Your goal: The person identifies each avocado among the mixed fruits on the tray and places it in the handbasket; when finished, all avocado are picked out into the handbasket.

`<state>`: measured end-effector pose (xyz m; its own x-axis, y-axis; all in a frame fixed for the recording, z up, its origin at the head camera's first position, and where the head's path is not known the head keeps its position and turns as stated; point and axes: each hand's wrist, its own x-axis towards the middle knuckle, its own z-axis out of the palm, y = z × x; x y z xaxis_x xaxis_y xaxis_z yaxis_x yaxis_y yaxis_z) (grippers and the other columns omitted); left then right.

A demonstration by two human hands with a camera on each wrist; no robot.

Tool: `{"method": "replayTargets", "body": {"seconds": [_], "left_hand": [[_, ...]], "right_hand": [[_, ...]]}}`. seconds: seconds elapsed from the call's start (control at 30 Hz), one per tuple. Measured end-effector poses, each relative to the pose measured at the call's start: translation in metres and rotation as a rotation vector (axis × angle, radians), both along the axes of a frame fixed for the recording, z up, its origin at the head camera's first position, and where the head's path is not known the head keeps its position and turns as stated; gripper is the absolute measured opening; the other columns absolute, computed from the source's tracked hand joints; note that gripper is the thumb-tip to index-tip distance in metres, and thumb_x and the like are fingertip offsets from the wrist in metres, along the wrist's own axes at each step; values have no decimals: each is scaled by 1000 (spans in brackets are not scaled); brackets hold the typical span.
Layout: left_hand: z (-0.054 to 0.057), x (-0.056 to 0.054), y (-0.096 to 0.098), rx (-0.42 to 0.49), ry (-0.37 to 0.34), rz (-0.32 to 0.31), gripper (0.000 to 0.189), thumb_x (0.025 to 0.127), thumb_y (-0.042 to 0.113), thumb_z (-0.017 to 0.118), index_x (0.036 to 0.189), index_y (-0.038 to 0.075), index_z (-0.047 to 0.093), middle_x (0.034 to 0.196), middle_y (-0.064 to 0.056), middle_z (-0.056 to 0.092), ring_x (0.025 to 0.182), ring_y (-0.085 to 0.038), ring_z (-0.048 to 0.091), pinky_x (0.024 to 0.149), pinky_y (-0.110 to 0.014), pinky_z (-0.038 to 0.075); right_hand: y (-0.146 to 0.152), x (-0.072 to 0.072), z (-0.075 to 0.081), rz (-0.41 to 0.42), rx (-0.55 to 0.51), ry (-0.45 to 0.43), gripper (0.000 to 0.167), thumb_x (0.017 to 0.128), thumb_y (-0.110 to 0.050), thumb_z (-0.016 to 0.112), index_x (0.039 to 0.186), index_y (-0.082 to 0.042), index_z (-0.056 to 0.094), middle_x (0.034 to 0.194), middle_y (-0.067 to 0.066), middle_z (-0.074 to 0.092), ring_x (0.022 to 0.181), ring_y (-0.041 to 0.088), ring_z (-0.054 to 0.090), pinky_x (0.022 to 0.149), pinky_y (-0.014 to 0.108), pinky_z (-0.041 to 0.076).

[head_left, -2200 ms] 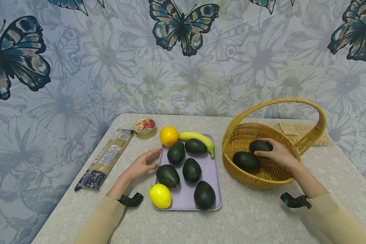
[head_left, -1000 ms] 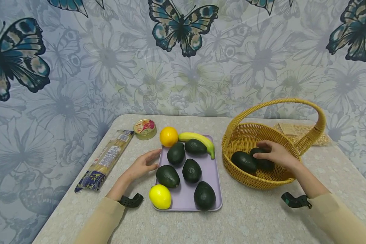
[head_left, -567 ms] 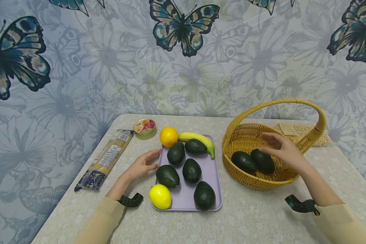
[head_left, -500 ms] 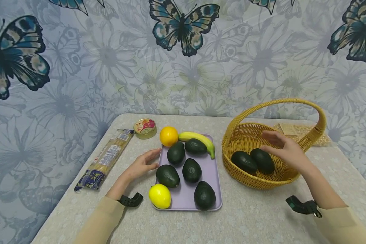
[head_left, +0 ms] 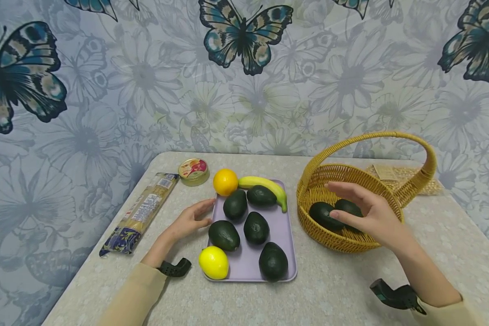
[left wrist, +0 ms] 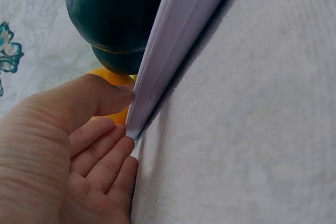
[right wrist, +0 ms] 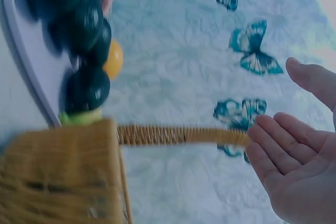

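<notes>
My left hand [head_left: 189, 222] rests at the left edge of the lilac tray [head_left: 244, 265], thumb and fingertips right at its rim. In the left wrist view, the fingers [left wrist: 100, 153] are relaxed and hold nothing. On the tray lie several dark green avocados [head_left: 256, 227], a banana [head_left: 278, 192], an orange [head_left: 226, 182] and a lemon [head_left: 214, 262]. My right hand [head_left: 375, 219] hovers over the wicker basket [head_left: 330, 240] with thumb and fingers spread. Beneath it, two avocados [head_left: 321, 214] lie side by side in the basket, partly hidden by the hand.
The basket's tall arched handle [head_left: 371, 136] rises beside the right hand. A woven mat-like piece [head_left: 425, 183] lies behind the basket. At the left are a pasta packet [head_left: 146, 210] and a round tin [head_left: 194, 172]. A butterfly-patterned wall covering [head_left: 244, 113] stands behind the table.
My right hand has set an avocado down beside the other one in the basket and let go. It has risen and drawn back toward me. The left hand has stayed put.
</notes>
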<state>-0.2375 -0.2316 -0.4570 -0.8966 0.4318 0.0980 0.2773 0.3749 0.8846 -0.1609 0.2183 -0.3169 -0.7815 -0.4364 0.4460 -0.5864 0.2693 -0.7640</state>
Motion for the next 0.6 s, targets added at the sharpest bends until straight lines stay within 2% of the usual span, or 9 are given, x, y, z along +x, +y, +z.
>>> {"method": "replayTargets", "body": {"seconds": [0.13, 0.27, 0.33, 0.5, 0.6], "left_hand": [[2, 1, 1, -1, 30, -14, 61, 88, 1, 63, 141, -6, 35, 145, -23, 35, 132, -41, 32, 108, -53, 26], [15, 7, 5, -8, 10, -12, 59, 88, -3, 61, 140, -10, 34, 144, -27, 34, 131, -44, 31, 107, -55, 25], [14, 7, 4, -7, 5, -12, 60, 88, -2, 61, 141, -9, 34, 145, -26, 34, 132, -43, 31, 108, -54, 25], [16, 8, 4, -7, 1, -12, 60, 88, 0, 61, 141, -7, 34, 145, -24, 34, 132, -41, 32, 108, -52, 25], [25, 12, 7, -4, -17, -15, 59, 88, -4, 60, 140, -11, 33, 144, -28, 33, 132, -44, 31, 108, -53, 25]], "right_hand": [[-12, 3, -7, 95, -30, -12, 57, 79, 12, 68, 132, 1, 49, 131, 12, 53, 120, 14, 50, 99, 21, 40], [-21, 2, -18, 161, -33, -77, 56, 81, 8, 68, 133, -1, 49, 133, 13, 52, 122, 15, 49, 100, 23, 40], [-25, 1, -26, 190, -16, -106, 55, 82, 5, 68, 134, -4, 49, 134, 12, 51, 124, 16, 47, 102, 25, 39], [-40, -6, -50, 283, 28, -102, 55, 83, -2, 70, 134, -5, 48, 136, 11, 50, 126, 19, 46, 104, 28, 37], [-49, -8, -66, 318, 72, -112, 57, 83, -6, 72, 134, -8, 49, 135, 9, 51, 125, 21, 47, 104, 28, 37]]}}
